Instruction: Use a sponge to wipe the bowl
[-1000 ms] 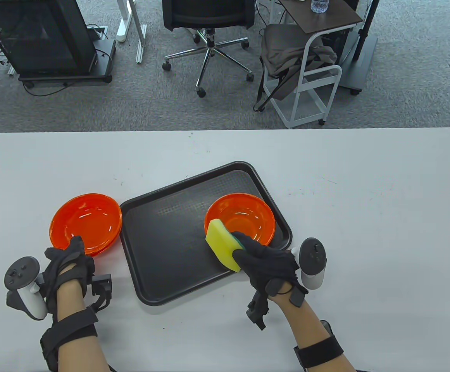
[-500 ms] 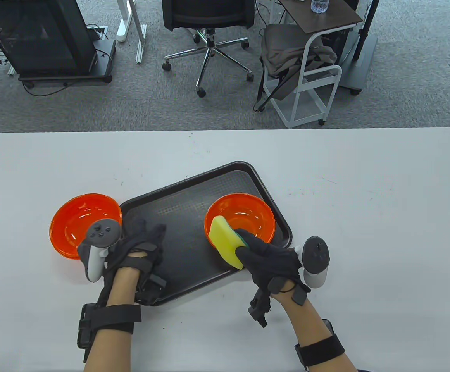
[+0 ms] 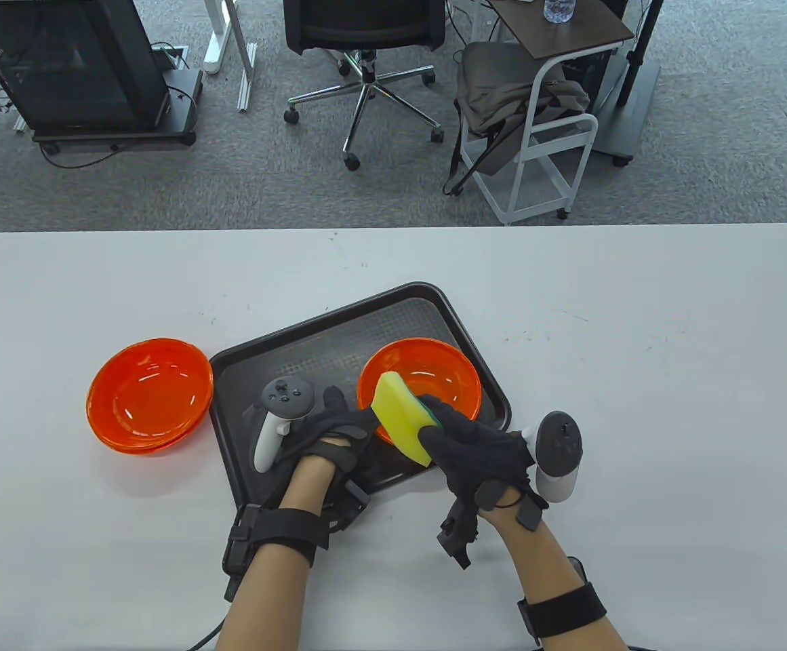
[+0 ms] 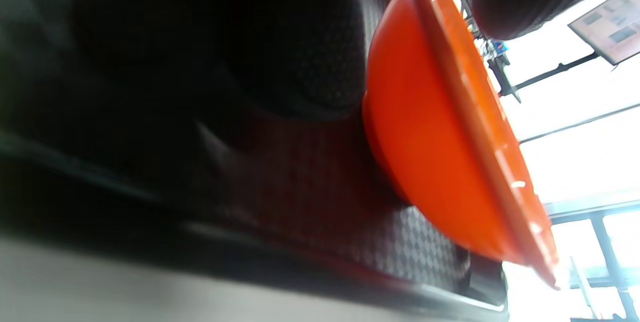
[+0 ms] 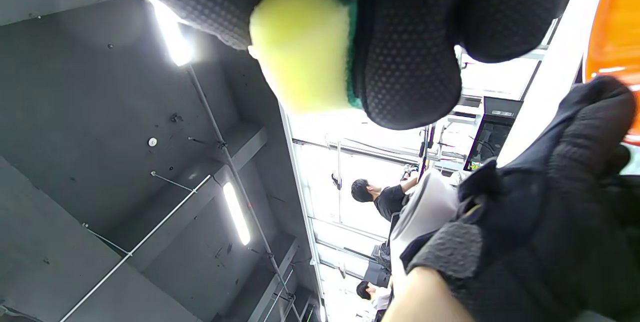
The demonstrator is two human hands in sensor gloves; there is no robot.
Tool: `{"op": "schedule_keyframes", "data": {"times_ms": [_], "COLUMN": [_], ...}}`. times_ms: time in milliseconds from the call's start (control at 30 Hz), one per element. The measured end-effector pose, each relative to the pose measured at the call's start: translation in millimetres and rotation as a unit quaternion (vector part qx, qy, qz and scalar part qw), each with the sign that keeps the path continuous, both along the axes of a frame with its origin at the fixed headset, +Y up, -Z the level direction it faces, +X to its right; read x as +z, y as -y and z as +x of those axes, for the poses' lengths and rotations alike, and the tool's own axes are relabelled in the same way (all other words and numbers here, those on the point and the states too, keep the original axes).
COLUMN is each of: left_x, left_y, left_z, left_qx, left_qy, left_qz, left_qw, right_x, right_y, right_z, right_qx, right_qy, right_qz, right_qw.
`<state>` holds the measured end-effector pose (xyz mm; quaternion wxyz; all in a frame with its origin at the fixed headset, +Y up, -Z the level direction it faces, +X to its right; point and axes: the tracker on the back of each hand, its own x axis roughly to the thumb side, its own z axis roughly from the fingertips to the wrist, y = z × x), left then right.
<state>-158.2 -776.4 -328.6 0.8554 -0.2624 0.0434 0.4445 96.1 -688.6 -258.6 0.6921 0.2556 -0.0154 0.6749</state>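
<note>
An orange bowl (image 3: 434,376) stands at the right end of the dark tray (image 3: 298,366). My right hand (image 3: 464,451) grips a yellow sponge with a green back (image 3: 400,417) and holds it tilted over the bowl's near-left rim. In the right wrist view the sponge (image 5: 300,47) is pinched between gloved fingers (image 5: 405,62). My left hand (image 3: 339,427) lies on the tray at the bowl's left side, fingers spread. In the left wrist view one fingertip (image 4: 300,62) sits by the bowl's outer wall (image 4: 430,152) and another hovers above the rim.
A second stack of orange bowls (image 3: 150,393) sits on the white table (image 3: 637,352) left of the tray. Beyond the table's far edge stand an office chair (image 3: 366,41) and a white cart (image 3: 542,135).
My left hand left the bowl stack at the left and crossed the tray rightwards to the bowl's side. My right hand moved the sponge slightly right and up over the bowl's rim.
</note>
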Motion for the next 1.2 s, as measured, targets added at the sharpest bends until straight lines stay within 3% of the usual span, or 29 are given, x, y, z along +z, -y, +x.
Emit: {"op": "schedule_keyframes", "data": {"times_ms": [133, 433, 667, 967, 1200], "left_x": [-4.5, -8.0, -8.1, 8.8, 39.3], "left_y": [1.6, -1.4, -13.8, -49.0, -82.1], "left_z": [11.3, 16.0, 9.6, -11.6, -49.2], "left_qx": [-0.018, -0.002, -0.003, 0.007, 0.013], "left_qy": [0.01, -0.029, -0.03, -0.017, -0.03], "left_qz": [-0.008, 0.011, 0.07, 0.122, 0.19], "left_qw": [1.0, 1.0, 0.997, 0.992, 0.981], "right_x": [-0.3, -0.8, -0.6, -0.2, 3.3], "right_y": [-0.4, -1.3, -1.3, -1.7, -3.0], "right_z": [0.8, 2.4, 2.2, 3.1, -1.1], "right_qx": [-0.003, -0.007, -0.005, -0.006, 0.026], "right_qy": [0.002, 0.003, 0.003, 0.004, 0.011], "right_qz": [0.001, 0.003, 0.003, 0.004, 0.016], "right_qw": [1.0, 1.0, 1.0, 1.0, 0.999]}}
